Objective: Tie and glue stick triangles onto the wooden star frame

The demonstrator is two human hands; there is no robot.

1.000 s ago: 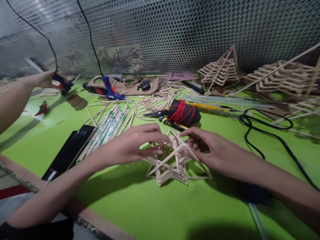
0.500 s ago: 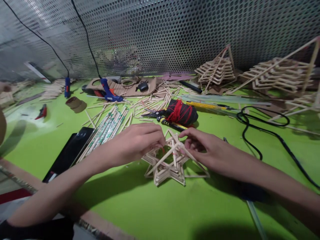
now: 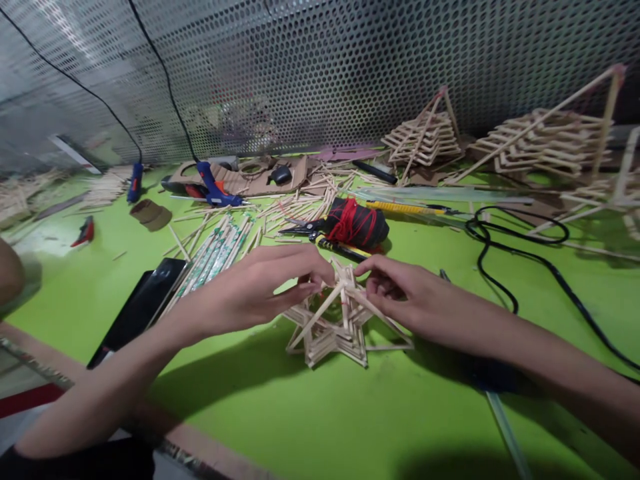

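Stick star frame [image 3: 331, 341] in front of red-wound bundle [image 3: 356, 223]; left hand [image 3: 275, 283] front-left of bundle, right hand [image 3: 407, 290] front-right, fingers at frame's top, clamped or just touching, can't tell

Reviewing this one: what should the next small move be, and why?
I'd probably steady the peak of the stick star with a light pinch. Its slanted sticks meet there, and the left hand and right hand already flank it, fingers bent inward. Whether the fingertips touch it is hard to tell.
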